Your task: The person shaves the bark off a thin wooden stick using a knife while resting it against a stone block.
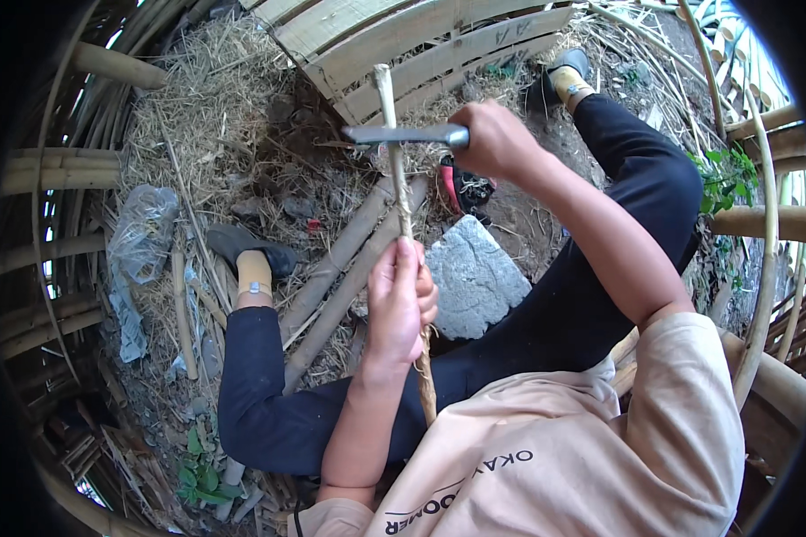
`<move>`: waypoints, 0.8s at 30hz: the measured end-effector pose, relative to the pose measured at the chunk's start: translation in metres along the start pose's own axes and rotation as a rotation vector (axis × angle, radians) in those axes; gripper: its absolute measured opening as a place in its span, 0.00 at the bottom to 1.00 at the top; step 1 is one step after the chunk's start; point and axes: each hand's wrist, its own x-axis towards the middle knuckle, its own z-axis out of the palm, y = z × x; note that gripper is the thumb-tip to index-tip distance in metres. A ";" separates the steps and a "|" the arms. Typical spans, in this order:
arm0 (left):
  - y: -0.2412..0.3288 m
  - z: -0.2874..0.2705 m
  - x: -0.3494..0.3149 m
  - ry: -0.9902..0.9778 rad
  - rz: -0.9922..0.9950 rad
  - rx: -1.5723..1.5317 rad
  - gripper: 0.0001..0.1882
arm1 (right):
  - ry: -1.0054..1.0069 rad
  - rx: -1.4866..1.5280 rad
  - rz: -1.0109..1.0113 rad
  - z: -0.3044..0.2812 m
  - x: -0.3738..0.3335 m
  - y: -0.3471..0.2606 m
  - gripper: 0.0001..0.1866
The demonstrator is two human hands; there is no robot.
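Dressed in a tan shirt [564, 456] and dark trousers [304, 425], seated low with knees bent and legs spread wide. Holding a long, pale stick [405, 201] slanted outward between the legs, with the lower end reaching the shirt. Gripping it below the middle with the left hand [399, 300], with fingers wrapped round and thumb laid along it. Clenching a metal blade [407, 135] by one end in the closed right hand [497, 139], farther out, and bearing it crosswise over the stick's upper part; hard to tell whether touching. Flanked, just right of the left hand, by a flat grey stone [475, 277]; on the left, by bamboo poles [338, 253] lying side by side. Faced beyond the blade by a slatted wooden crate [421, 67]. Bordered farther left by a clear plastic bag [145, 224] on straw, then by bamboo rails [58, 170].
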 end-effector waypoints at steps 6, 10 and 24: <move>-0.014 -0.003 -0.003 -0.026 -0.047 0.018 0.15 | 0.034 -0.095 0.094 -0.002 0.013 0.033 0.08; -0.002 -0.010 0.008 -0.035 -0.088 -0.073 0.14 | 0.032 -0.037 0.165 -0.007 0.011 0.011 0.11; -0.010 0.005 0.007 0.156 0.053 0.177 0.13 | -0.109 -0.111 0.021 0.010 -0.007 -0.009 0.06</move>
